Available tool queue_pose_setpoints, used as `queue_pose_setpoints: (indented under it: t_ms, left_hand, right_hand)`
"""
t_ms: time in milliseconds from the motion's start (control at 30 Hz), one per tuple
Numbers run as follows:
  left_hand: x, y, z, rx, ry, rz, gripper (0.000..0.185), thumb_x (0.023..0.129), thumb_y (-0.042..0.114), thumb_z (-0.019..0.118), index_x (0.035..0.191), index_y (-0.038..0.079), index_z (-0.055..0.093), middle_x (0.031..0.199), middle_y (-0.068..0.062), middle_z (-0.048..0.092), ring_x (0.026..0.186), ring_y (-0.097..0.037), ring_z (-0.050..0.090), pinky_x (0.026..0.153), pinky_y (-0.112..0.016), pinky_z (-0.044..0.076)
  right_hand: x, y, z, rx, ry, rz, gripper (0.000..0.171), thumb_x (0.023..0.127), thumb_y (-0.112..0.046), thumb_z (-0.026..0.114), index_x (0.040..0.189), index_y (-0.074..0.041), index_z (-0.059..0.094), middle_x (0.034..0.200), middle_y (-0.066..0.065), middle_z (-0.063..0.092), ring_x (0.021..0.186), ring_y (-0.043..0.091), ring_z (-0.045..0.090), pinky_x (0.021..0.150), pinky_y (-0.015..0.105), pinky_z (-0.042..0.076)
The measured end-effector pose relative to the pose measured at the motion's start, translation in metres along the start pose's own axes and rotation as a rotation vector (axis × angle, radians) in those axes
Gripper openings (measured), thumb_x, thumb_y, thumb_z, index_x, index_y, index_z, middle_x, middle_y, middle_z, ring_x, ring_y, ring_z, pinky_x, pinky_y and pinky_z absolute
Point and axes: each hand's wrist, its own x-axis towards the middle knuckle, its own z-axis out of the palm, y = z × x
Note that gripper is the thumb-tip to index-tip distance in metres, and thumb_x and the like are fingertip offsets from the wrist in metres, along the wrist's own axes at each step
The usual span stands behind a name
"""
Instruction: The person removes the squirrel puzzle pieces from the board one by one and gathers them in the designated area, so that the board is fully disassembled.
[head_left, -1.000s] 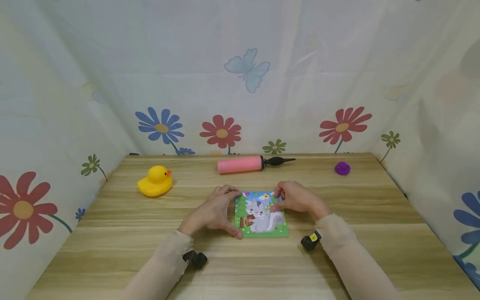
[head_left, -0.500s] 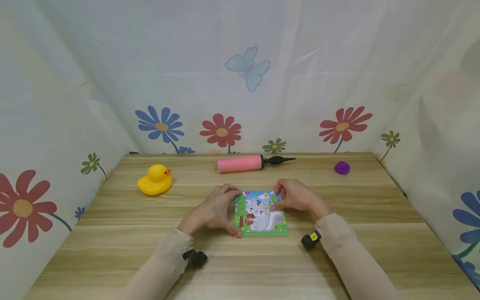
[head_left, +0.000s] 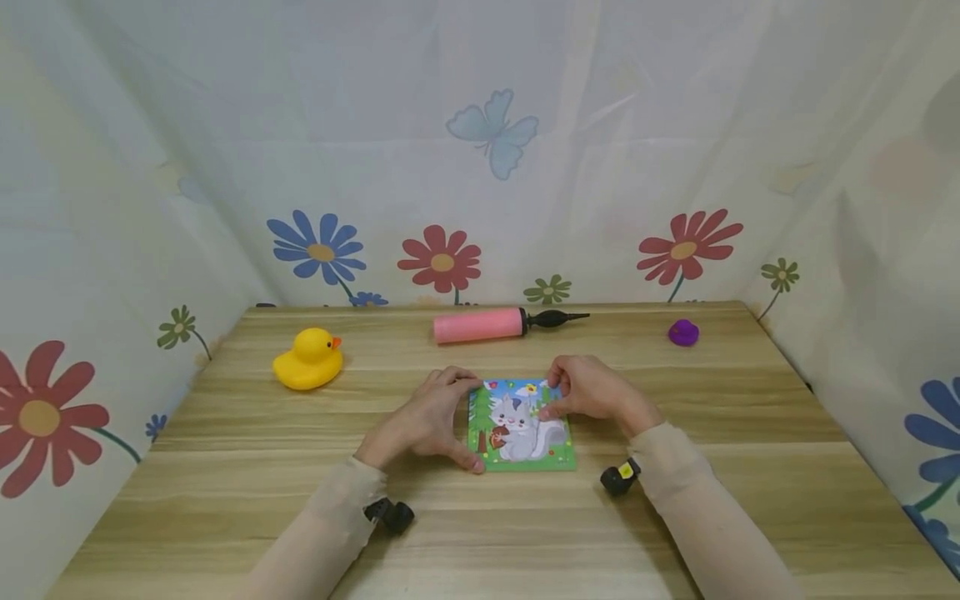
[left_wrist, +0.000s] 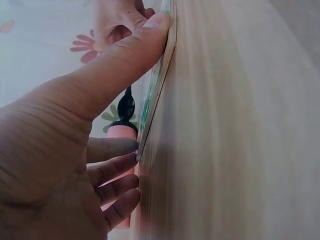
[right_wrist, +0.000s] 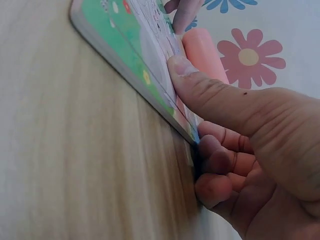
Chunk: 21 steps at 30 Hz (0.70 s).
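A square jigsaw puzzle [head_left: 521,442] with a grey squirrel picture lies on the wooden table; cut lines cross its face in the right wrist view. My left hand [head_left: 422,423] spans its left edge, thumb on the near corner and fingertips at the far corner. From the left wrist view, the thumb [left_wrist: 125,57] rests on the rim and the lower fingers reach the table beside it. My right hand [head_left: 596,393] pinches the far right part of the puzzle, its thumb [right_wrist: 200,92] on the picture and the other fingers curled at the edge.
A yellow rubber duck [head_left: 307,360] stands at the left of the table [head_left: 480,533]. Behind the puzzle lies a pink hand pump [head_left: 480,325] with a black nozzle. A small purple toy duck [head_left: 683,333] sits far right. Flower-printed curtains [head_left: 360,150] enclose the table's back and sides.
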Motion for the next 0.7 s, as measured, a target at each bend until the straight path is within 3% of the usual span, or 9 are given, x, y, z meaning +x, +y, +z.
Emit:
queue_pose_setpoints:
  t_ms: [300, 700]
  left_hand:
    - [0.0005, -0.0003, -0.0002, 0.005, -0.001, 0.001, 0.137, 0.058, 0.056, 0.111, 0.168, 0.005, 0.046, 0.171, -0.011, 0.042, 0.157, -0.032, 0.036, 0.133, -0.054, 0.033]
    - [0.0014, -0.0015, 0.0015, -0.001, -0.005, 0.010, 0.137, 0.058, 0.056, 0.110, 0.167, 0.004, 0.046, 0.170, -0.012, 0.042, 0.158, -0.034, 0.036, 0.133, -0.056, 0.030]
  right_hand:
    - [0.0000, -0.0010, 0.0002, -0.012, -0.036, -0.011, 0.044, 0.093, -0.033, 0.094, 0.112, -0.007, 0.064, 0.088, 0.003, 0.060, 0.081, 0.016, 0.054, 0.073, 0.032, 0.046]
    - [0.0015, -0.0025, 0.0026, -0.008, -0.064, 0.059, 0.046, 0.095, -0.032, 0.092, 0.118, -0.007, 0.060, 0.094, 0.004, 0.058, 0.088, 0.018, 0.055, 0.078, 0.033, 0.047]
